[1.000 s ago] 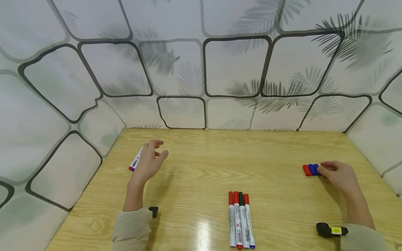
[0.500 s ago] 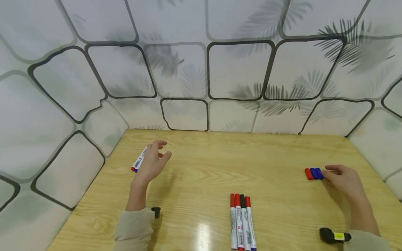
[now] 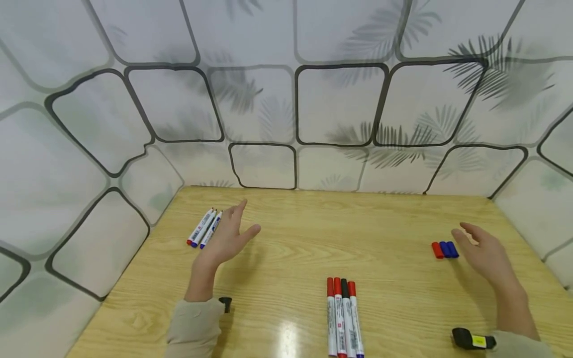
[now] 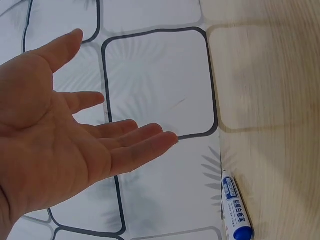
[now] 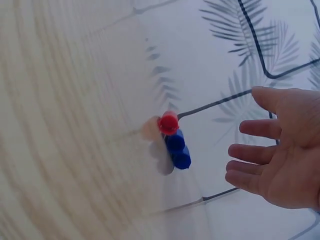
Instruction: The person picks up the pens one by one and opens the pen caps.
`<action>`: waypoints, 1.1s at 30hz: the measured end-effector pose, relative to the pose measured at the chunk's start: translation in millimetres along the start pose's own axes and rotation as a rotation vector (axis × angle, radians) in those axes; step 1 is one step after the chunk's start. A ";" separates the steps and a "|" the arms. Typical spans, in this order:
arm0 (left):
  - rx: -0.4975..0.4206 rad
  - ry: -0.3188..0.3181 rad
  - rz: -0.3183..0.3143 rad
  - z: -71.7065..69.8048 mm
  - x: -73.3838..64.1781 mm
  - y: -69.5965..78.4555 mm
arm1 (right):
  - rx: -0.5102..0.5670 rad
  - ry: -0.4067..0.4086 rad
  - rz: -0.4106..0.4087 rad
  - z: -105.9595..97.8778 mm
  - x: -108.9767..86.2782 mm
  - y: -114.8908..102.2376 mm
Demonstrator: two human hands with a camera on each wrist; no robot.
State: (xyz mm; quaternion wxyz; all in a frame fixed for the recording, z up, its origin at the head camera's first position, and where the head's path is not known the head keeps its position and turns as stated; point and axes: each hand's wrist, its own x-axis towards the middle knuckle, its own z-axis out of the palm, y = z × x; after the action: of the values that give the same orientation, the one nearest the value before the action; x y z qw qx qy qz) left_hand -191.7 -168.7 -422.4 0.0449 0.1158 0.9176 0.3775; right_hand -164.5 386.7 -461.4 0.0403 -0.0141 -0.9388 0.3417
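My left hand (image 3: 226,241) hovers over the left part of the table with fingers extended and nothing in it. Just left of it lie three uncapped whiteboard markers (image 3: 204,227) side by side, two with blue ends and one with a red end. The left wrist view shows one blue-ended marker (image 4: 235,207) below the bare palm. On the right, my right hand (image 3: 485,253) is raised beside a row of marker caps, its fingers spread and holding nothing. One red cap (image 3: 437,250) and two blue caps (image 5: 178,150) lie together there.
Several capped markers (image 3: 342,318) lie side by side at the front centre, with red and black caps pointing away from me. A patterned wall covering (image 3: 340,104) rises behind the wooden table (image 3: 286,223) and along both sides.
My left hand has moved slightly right and its fingers have straightened, uncovering the third marker. My right hand has let go of the blue cap, lifted away and opened.
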 end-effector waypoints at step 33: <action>0.390 -0.247 0.124 95.0 -27.9 86.3 | -0.070 -0.129 -0.243 41.7 -15.2 -92.2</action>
State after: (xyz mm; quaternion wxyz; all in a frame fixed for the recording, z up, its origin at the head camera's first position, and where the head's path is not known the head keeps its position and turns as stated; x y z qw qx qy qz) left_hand -133.1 -51.3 -429.4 0.1104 0.2236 0.9519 0.1781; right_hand -152.8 288.5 -435.0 0.0206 0.1202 -0.9457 0.3014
